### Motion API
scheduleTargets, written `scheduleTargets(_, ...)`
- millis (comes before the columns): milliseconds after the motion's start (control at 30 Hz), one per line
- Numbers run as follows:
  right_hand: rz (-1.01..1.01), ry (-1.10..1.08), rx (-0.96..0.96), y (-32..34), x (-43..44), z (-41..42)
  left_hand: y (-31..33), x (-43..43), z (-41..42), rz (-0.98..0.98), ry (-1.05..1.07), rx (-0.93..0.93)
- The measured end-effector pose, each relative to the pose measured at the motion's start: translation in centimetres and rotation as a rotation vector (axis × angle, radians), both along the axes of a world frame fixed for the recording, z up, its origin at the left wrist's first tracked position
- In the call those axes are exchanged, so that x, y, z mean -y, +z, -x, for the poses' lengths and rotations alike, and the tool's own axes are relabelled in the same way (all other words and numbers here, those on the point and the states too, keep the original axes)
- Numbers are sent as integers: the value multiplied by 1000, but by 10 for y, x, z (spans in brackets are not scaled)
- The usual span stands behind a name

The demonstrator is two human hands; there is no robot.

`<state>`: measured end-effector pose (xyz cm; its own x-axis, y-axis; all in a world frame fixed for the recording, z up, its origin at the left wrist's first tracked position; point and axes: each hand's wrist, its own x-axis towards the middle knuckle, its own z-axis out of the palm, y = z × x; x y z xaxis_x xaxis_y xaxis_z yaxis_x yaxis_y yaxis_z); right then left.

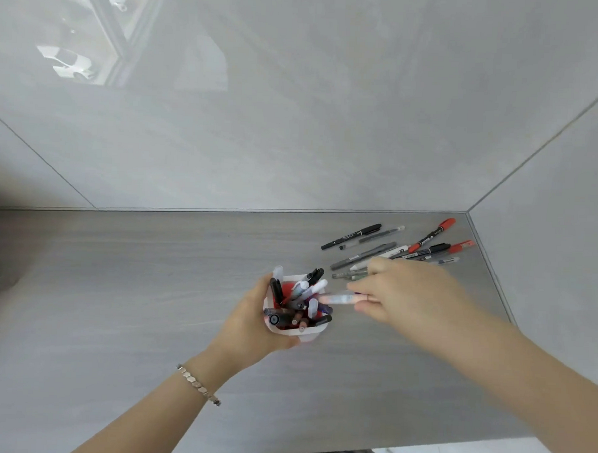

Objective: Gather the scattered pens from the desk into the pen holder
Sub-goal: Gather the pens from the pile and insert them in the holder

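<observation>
A white pen holder [288,329] with a red inside stands on the grey desk, crammed with several pens and markers. My left hand [255,322] wraps around its left side. My right hand [407,292] hovers just right of the holder and pinches a pale, blurred pen [337,299] whose tip points at the holder's rim. Beyond that hand, a loose pile of pens [399,249] lies at the desk's back right corner, among them a black marker [352,236] and a red-capped marker [432,235].
The grey desk [134,287] meets a glossy grey wall [295,123] at the back and another wall on the right. Its front edge runs along the bottom right. A bracelet [198,384] sits on my left wrist.
</observation>
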<state>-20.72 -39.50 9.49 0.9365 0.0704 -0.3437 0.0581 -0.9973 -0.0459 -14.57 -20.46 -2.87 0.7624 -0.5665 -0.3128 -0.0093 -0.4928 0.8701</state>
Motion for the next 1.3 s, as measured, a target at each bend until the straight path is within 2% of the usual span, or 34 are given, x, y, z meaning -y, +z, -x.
scheduleTargets(100, 39, -8, -57, -17, -20, -22, -2, -3, -4, 15, -37, -6)
scheduleTargets(233, -235, -230, -1, -38, -35, -37, -4, -3, -5, 49, -45, -8)
scheduleTargets(367, -599, -471, 284, -52, -34, -21, -9, -2, -6, 82, -43, -15)
scheduleTargets(433, -664, -576, 460, -63, -36, -11, -11, -2, -5, 86, -33, -27)
scheduleTargets(533, -609, -624, 495, -84, -48, -7, -15, -3, -5, 84, -34, -40)
scheduleTargets(600, -536, -570, 410, -95, -58, -7, -17, -4, -6, 83, -43, -26)
scheduleTargets(667, -569, -567, 293, -101, -64, -4, -16, -5, -7, 85, -64, -15)
scheduleTargets(900, -431, -494, 88, -98, -76, 13, -17, -5, -6, 97, -71, -45)
scheduleTargets(933, -471, -489, 63, -95, -71, 7, -18, -5, -5, 94, -66, -48)
scheduleTargets(1000, -680, -518, 58, -85, -56, -4, -18, -4, -4, 74, -44, -53)
scheduleTargets(1067, -826, -588, 216, -83, -34, -6, -17, -3, -3, 69, -21, -52)
scheduleTargets(1100, -820, -618, 314, -87, -20, -3, -13, -3, -2, 70, -9, -50)
scheduleTargets(1167, -708, -673, 371, -105, 14, 5, -4, 1, 0, 77, 22, -47)
scheduleTargets(1300, -435, -687, 266, -152, 81, 19, 9, 16, 7, 84, 85, -21)
